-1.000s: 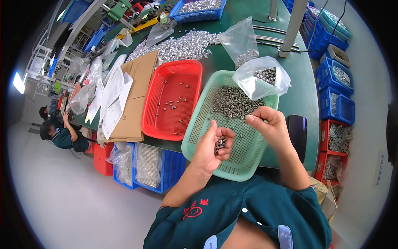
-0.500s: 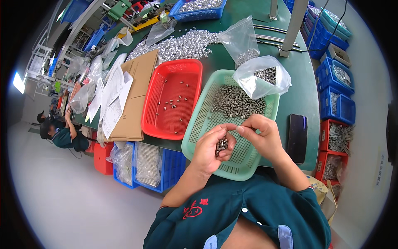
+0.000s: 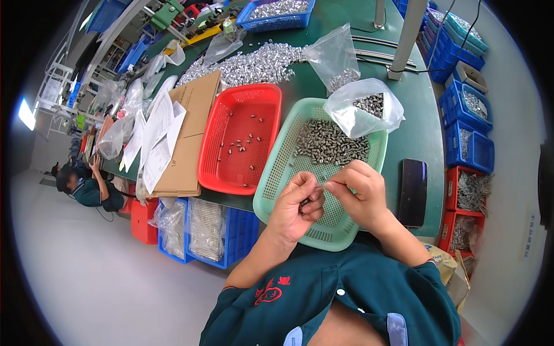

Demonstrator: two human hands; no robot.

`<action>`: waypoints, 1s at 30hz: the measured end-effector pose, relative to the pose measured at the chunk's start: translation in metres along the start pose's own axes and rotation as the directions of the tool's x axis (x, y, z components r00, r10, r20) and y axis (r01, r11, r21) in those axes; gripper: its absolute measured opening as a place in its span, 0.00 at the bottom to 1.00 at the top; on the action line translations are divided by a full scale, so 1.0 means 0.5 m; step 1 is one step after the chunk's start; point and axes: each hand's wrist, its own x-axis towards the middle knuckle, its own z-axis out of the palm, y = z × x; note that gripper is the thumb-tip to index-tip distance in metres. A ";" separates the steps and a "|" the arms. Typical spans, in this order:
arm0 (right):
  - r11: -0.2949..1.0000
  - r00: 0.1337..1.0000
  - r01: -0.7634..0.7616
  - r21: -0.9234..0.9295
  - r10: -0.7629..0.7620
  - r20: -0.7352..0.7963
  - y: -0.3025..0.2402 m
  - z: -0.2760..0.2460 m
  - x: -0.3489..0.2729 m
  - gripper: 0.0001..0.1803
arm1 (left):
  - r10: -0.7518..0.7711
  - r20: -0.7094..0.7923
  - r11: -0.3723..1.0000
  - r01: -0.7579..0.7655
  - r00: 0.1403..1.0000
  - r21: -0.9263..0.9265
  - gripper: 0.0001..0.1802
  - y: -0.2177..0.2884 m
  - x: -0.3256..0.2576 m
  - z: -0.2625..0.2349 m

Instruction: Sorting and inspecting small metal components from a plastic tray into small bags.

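Over the near part of the pale green basket [image 3: 276, 167], my left hand [image 3: 291, 212] is closed around several small metal cylindrical parts [image 3: 303, 203], mostly hidden by its fingers. My right hand [image 3: 365, 193] faces it in a pinch, thumb and forefinger close to the left fingertips. Whatever lies between those right fingertips is too small to make out. A heap of dark metal parts [image 3: 330, 143] fills the far half of the basket. On its far right corner rests a clear plastic bag [image 3: 345, 109] with more such parts in it.
Left of the green basket stands a red basket [image 3: 210, 164] with several scattered parts. Cardboard [image 3: 190, 135] and papers [image 3: 156, 153] lie beyond it. A black phone [image 3: 413, 193] is at right. Shiny parts [image 3: 254, 66] are heaped at the back, near a metal post [image 3: 407, 43].
The fingers of my left hand have curled further over the parts, hiding most of them. My right hand has shifted slightly left and remains pinched.
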 end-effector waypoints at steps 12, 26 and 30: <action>0.992 0.994 -0.105 0.067 0.102 0.047 -0.001 -0.012 0.000 0.05 | 0.016 0.021 1.000 -0.016 1.000 0.008 0.03 0.001 0.000 -0.005; 0.870 0.893 -0.449 0.205 0.427 0.143 0.001 -0.005 -0.004 0.08 | 0.037 -0.045 0.994 -0.032 0.998 0.102 0.04 0.009 -0.011 0.027; 0.883 0.905 -0.422 0.204 0.397 0.152 0.002 -0.005 -0.004 0.09 | 0.056 -0.062 0.976 -0.042 0.997 0.213 0.04 0.003 -0.006 0.017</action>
